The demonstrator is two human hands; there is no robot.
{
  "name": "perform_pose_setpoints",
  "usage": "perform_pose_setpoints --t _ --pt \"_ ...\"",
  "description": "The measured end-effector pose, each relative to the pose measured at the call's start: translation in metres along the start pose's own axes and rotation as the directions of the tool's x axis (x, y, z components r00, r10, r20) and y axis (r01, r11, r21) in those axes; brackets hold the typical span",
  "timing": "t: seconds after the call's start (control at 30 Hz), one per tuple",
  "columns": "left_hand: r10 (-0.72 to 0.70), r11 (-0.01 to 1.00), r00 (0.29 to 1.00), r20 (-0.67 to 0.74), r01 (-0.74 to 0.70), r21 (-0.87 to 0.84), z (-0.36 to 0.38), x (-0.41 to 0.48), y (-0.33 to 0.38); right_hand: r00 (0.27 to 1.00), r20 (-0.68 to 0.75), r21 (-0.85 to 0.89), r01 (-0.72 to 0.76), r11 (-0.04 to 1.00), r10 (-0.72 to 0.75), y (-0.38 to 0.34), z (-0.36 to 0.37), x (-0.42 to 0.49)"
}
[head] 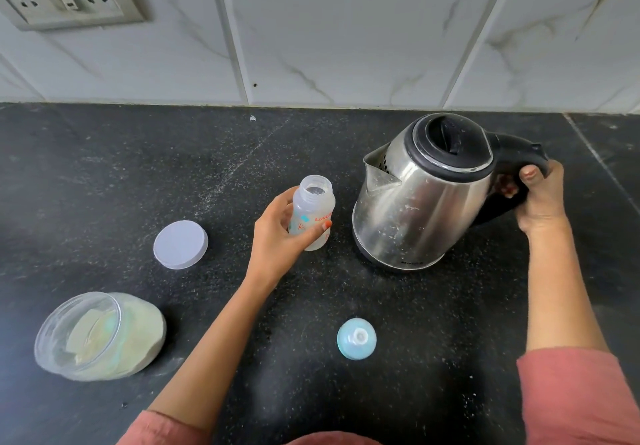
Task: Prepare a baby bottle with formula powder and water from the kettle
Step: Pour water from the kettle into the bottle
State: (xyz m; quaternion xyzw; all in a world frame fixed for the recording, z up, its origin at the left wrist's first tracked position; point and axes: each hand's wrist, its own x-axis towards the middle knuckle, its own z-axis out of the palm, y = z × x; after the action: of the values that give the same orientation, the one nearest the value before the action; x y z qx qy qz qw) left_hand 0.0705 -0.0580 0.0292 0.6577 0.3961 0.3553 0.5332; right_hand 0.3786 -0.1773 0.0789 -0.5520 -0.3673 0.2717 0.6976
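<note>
The baby bottle [313, 216] carries red-orange letters on its side that read "Luv", and the rest of the word is hidden behind the thumb of the left hand [277, 237]. Small coloured drawings stand near these letters, but they are not readable. The kettle [420, 195] has a small light word on its dark bottom band, toward the front edge of the counter; it is too blurred to read.
</note>
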Motion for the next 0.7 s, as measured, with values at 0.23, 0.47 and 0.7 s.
perform_pose_setpoints --t 0.23,0.47,0.7 --pt "0.011 0.999 1.000 -0.015 -0.010 0.033 -0.004 0.006 -0.001 0.999 -0.044 0.016 0.013 1.000 -0.012 0.002 0.002 0.000" --pt "0.029 0.994 0.998 -0.050 -0.023 0.110 -0.012 0.006 -0.004 0.999 -0.033 -0.057 0.032 0.998 -0.034 -0.014 0.017 -0.004" --pt "0.037 0.985 0.995 -0.093 -0.020 0.173 -0.021 0.004 -0.004 0.997 0.041 -0.183 0.072 0.980 -0.066 -0.039 0.048 -0.002"
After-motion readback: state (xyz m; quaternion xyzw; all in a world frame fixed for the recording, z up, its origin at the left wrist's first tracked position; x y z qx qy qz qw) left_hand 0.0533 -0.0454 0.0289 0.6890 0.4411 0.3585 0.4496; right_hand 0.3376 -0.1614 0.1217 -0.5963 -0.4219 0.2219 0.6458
